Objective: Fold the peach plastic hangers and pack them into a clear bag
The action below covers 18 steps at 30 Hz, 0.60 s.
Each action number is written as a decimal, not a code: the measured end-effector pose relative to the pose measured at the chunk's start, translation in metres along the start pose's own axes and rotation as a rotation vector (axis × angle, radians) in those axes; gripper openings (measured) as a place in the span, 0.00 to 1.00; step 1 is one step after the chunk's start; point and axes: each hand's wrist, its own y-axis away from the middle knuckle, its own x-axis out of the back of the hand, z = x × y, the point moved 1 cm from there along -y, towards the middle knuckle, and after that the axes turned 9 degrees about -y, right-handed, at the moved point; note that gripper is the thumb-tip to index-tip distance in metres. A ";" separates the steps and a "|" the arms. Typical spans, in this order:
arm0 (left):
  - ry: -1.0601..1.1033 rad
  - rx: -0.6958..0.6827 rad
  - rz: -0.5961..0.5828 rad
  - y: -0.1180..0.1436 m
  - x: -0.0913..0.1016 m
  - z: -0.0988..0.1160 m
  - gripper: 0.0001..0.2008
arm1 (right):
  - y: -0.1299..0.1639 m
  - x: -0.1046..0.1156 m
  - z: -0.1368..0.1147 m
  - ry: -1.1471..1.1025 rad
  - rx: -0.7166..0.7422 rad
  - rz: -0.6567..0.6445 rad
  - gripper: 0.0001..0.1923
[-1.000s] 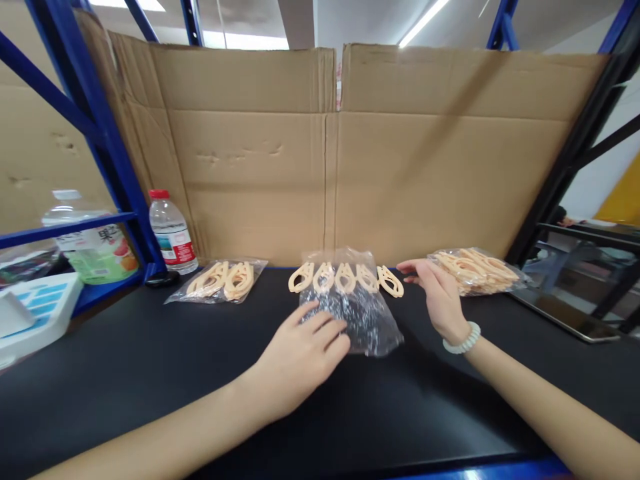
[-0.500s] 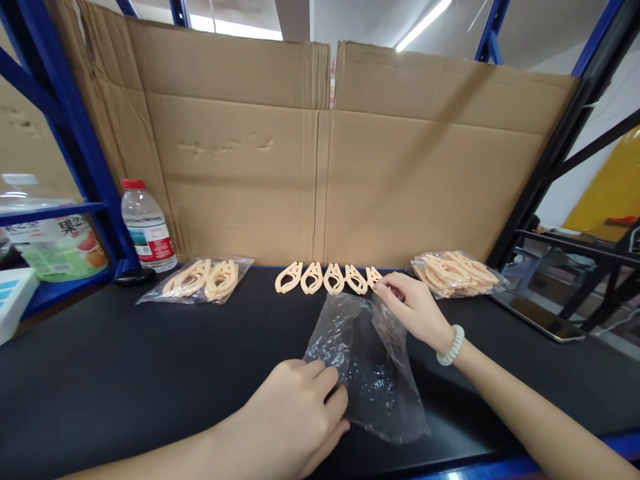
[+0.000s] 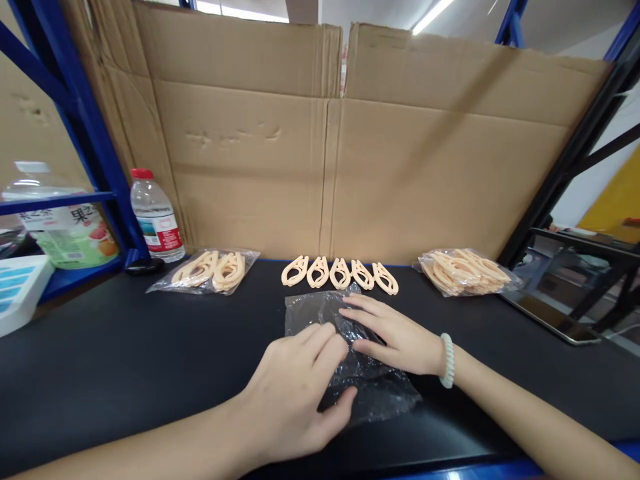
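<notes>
A clear plastic bag [image 3: 380,393] lies flattened on the black table in front of me. My right hand [image 3: 395,337] is spread over its upper right part, fingers stretched out and touching the film. Over the bag's left side is my left hand [image 3: 297,390], fingers loosely curled and thumb held apart from them, with nothing seen between. Just beyond the bag, several pale beige plastic clips [image 3: 340,273] stand in a row, each a pointed loop with two short legs. The left fingertips are partly hidden.
Bagged clips [image 3: 207,270] lie at the back left, and another filled bag [image 3: 465,272] at the back right. A water bottle [image 3: 157,223], a larger drink bottle [image 3: 70,227] and a white tray [image 3: 23,293] stand left. Cardboard [image 3: 250,153] walls the back.
My right hand has let go of the bag's upper edge and come down flat onto it. The bag has flattened. My left thumb has moved away from the fingers, and the rightmost clip is uncovered.
</notes>
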 end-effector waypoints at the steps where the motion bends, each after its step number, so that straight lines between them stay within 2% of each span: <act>1: 0.017 0.048 -0.027 -0.001 -0.001 -0.002 0.09 | 0.001 -0.002 0.001 0.000 -0.024 -0.030 0.28; 5: 0.054 0.112 -0.161 -0.003 -0.007 -0.011 0.27 | 0.003 -0.007 0.005 0.006 -0.115 -0.150 0.32; 7: 0.077 0.118 -0.220 -0.005 -0.011 -0.017 0.31 | 0.004 -0.009 0.006 0.016 -0.150 -0.188 0.32; 11: 0.136 0.098 -0.291 -0.006 -0.015 -0.024 0.26 | 0.004 -0.010 0.005 0.008 -0.175 -0.196 0.33; 18: 0.138 -0.027 -0.294 -0.008 -0.007 -0.026 0.18 | 0.003 -0.005 0.003 0.060 -0.167 -0.239 0.33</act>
